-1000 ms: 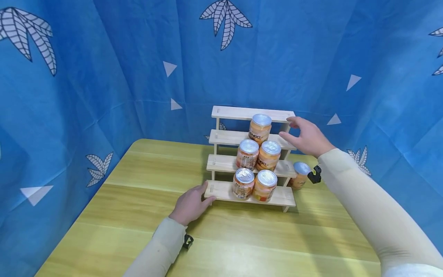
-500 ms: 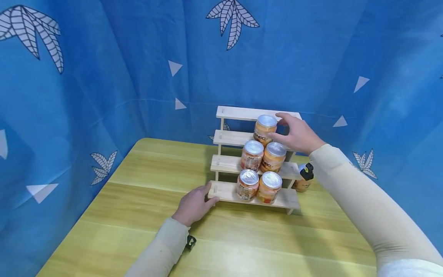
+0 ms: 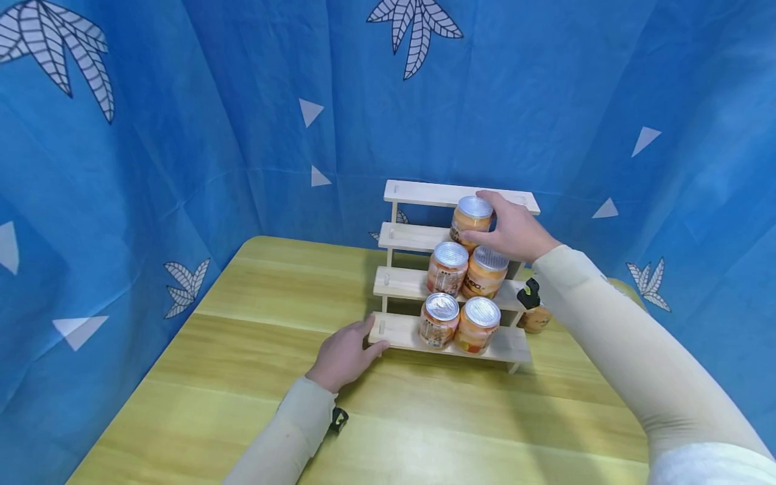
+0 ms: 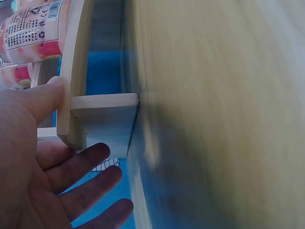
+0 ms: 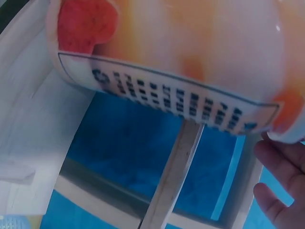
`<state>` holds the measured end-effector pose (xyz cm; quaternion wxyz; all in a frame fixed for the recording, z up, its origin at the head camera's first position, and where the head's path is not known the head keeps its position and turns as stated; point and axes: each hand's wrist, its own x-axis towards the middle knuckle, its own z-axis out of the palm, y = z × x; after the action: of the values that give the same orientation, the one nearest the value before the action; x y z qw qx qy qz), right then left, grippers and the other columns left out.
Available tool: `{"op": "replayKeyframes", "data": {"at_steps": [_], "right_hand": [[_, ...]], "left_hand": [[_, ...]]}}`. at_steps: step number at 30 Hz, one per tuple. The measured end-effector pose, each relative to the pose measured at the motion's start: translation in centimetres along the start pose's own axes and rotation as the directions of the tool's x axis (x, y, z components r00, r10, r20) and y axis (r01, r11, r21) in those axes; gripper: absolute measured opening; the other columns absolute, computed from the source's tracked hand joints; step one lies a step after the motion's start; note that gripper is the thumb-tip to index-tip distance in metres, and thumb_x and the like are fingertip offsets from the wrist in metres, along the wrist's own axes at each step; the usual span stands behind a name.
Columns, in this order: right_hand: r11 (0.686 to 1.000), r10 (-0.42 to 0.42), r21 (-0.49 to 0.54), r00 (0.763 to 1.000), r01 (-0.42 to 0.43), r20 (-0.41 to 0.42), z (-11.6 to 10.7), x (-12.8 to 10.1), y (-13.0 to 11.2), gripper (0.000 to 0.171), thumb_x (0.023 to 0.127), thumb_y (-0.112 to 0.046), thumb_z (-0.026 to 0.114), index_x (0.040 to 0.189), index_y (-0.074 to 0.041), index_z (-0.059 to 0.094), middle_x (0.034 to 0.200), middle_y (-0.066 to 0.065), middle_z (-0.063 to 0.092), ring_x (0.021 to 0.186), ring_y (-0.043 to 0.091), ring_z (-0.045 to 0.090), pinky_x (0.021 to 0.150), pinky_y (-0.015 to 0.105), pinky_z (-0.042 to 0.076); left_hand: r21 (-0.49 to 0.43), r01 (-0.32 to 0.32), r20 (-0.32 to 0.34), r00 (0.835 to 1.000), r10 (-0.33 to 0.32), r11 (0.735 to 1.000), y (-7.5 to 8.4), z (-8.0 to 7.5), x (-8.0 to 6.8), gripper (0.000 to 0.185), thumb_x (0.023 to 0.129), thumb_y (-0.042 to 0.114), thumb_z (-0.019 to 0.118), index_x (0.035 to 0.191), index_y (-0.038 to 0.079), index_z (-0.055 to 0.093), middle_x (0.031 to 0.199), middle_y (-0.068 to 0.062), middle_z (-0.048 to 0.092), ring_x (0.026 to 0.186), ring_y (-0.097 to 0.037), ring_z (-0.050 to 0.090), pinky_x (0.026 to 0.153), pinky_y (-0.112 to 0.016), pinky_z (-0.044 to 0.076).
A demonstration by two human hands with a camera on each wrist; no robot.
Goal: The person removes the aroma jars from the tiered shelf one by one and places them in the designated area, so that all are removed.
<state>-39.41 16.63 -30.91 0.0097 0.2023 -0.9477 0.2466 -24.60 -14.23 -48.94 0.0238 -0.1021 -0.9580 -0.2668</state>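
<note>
A pale wooden four-tier stepped rack [image 3: 400, 328] is set on the yellow-green wooden table [image 3: 242, 364]. Two orange silver-lidded cans [image 3: 462, 325] are carried on its lowest step, two on the second, one on the third. Another orange can [image 3: 536, 318] is stood on the table just beside the rack.

Pale matt wood rack [image 3: 424, 194]; foil-lidded glossy jar [image 3: 471, 218].

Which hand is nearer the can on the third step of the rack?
Right. The right hand is wrapped around the can on that step; the left hand rests at the rack's bottom step, far lower left.
</note>
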Motion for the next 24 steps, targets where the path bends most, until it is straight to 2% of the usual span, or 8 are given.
{"op": "replayKeyframes", "data": {"at_steps": [4, 11, 24], "right_hand": [[1.0, 0.013, 0.013, 1.0, -0.013, 0.0, 0.08, 0.04, -0.01, 0.099, 0.085, -0.064, 0.07, 0.158, -0.014, 0.025, 0.14, 0.018, 0.052, 0.12, 0.038, 0.057, 0.093, 0.064, 0.051], [0.999, 0.019, 0.031, 0.998, -0.017, -0.059, 0.59, -0.24, -0.08, 0.096, 0.083, -0.066, 0.07, 0.155, -0.014, 0.031, 0.135, 0.017, 0.056, 0.116, 0.036, 0.06, 0.09, 0.061, 0.053], [0.997, 0.074, 0.041, 0.989, -0.07, -0.127, 0.5, -0.73, 0.7, 0.1, 0.083, -0.066, 0.07, 0.158, -0.015, 0.027, 0.14, 0.019, 0.053, 0.12, 0.039, 0.057, 0.092, 0.062, 0.052]], "left_hand": [[0.0, -0.009, 0.003, 1.0, 0.009, 1.0, 0.09, -0.06, 0.09, 0.077, 0.097, 0.053, 0.062, 0.152, 0.002, 0.043, 0.142, -0.019, 0.057, 0.129, -0.035, 0.057, 0.102, -0.05, 0.051], [-0.006, 0.004, 0.005, 1.0, -0.004, 1.0, 0.01, 0.07, -0.03, 0.076, 0.098, 0.053, 0.06, 0.152, 0.002, 0.042, 0.142, -0.018, 0.057, 0.129, -0.035, 0.056, 0.103, -0.049, 0.05], [-0.005, -0.003, 0.0, 1.0, 0.003, 1.0, -0.04, 0.13, 0.19, 0.076, 0.098, 0.052, 0.061, 0.152, 0.002, 0.042, 0.142, -0.019, 0.057, 0.128, -0.035, 0.057, 0.101, -0.05, 0.051]]}}
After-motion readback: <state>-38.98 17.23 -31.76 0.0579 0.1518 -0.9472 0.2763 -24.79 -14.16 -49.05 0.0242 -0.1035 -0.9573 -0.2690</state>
